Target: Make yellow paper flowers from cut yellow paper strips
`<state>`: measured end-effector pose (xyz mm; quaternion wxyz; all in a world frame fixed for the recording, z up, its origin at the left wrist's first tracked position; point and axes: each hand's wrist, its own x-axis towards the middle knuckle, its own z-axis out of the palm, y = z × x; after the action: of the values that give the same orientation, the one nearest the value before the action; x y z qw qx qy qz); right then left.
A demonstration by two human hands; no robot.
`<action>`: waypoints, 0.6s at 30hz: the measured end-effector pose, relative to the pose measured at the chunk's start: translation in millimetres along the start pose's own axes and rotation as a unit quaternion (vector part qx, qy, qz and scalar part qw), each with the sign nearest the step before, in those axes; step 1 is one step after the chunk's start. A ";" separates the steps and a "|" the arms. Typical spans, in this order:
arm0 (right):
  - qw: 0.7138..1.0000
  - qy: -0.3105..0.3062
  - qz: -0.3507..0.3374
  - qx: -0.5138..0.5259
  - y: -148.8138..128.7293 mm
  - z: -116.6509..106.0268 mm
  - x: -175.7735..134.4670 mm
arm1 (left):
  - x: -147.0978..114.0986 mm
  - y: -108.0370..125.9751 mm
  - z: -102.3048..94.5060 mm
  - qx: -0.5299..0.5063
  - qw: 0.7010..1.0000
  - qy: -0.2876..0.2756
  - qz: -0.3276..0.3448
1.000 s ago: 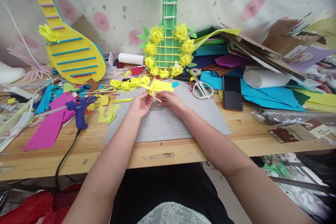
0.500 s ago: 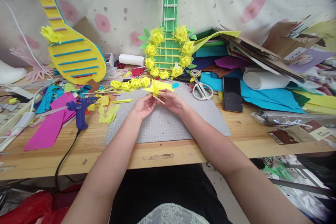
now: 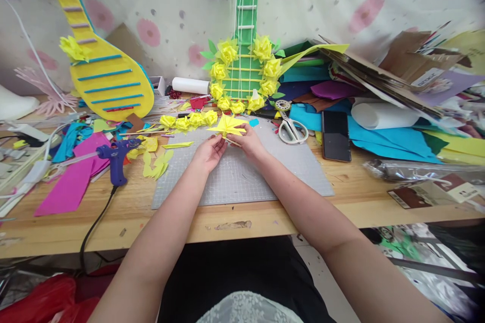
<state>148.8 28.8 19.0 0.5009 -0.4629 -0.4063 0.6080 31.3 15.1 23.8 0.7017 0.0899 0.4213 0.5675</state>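
Observation:
Above the grey cutting mat (image 3: 242,176), a star-shaped yellow paper flower (image 3: 227,125) is pinched between both hands. My left hand (image 3: 210,152) has its fingers closed at the flower's underside. On the other side, my right hand (image 3: 250,142) is closed on the flower's right edge and base. A thin pale stick (image 3: 232,142) pokes out beneath the petals by the right fingers; which hand bears it I cannot tell. Just beyond lies a row of finished yellow paper flowers (image 3: 189,121), and a small blue scrap (image 3: 253,122) sits past the right hand.
A blue glue gun (image 3: 116,159) stands at left, its black cord running off the table edge. Scissors (image 3: 291,128) and a phone (image 3: 336,136) lie at right. Behind stand a green flowered guitar shape (image 3: 245,70) and a yellow one (image 3: 113,81). Paper and cardboard (image 3: 390,86) pile up at right.
The yellow paper in the hands has turned and now shows spread points like a star. Its long part no longer reaches the blue scrap. Both hands have barely shifted.

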 end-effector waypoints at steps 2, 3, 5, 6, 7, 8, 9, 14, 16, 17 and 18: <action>1.000 0.011 0.010 -0.018 -2.7 -0.4 -0.5 | -0.2 -0.4 0.7 0.005 1.000 0.003 0.004; 0.999 0.016 0.016 -0.026 -3.9 -0.7 -0.6 | -0.3 -0.5 0.9 0.008 1.000 0.004 0.006; 0.999 0.018 0.028 -0.034 -5.7 -1.5 -0.3 | -0.6 -1.0 1.3 0.012 1.000 0.004 0.010; 0.999 0.018 0.032 -0.034 -6.3 -2.0 0.0 | -0.6 -1.2 1.4 0.014 1.000 0.003 0.013; 0.999 0.017 0.035 -0.033 -6.5 -2.4 0.3 | -0.7 -1.4 1.4 0.016 1.000 0.002 0.016; 0.999 0.016 0.035 -0.031 -6.7 -2.8 0.6 | -0.8 -1.5 1.4 0.019 1.000 0.002 0.019; 0.999 0.017 0.034 -0.031 -6.8 -3.0 0.8 | -0.9 -1.7 1.3 0.021 1.000 0.002 0.022; 0.998 0.022 0.031 -0.041 -8.0 -2.4 0.6 | -1.9 -1.8 1.2 0.019 0.999 0.009 0.028; 0.999 0.017 0.028 -0.040 -8.3 -2.4 0.7 | -2.3 -1.8 1.7 0.015 0.999 0.013 0.034; 0.999 0.011 0.022 -0.037 -8.3 -2.7 0.9 | -2.5 -1.9 1.9 0.013 0.999 0.016 0.037; 0.999 0.002 0.016 -0.033 -8.1 -3.0 1.1 | -2.6 -2.0 2.1 0.011 0.999 0.020 0.039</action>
<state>153.6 31.3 25.9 0.4765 -0.4870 -0.4178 0.6010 34.1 12.9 25.2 0.6693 0.1028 0.4380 0.5913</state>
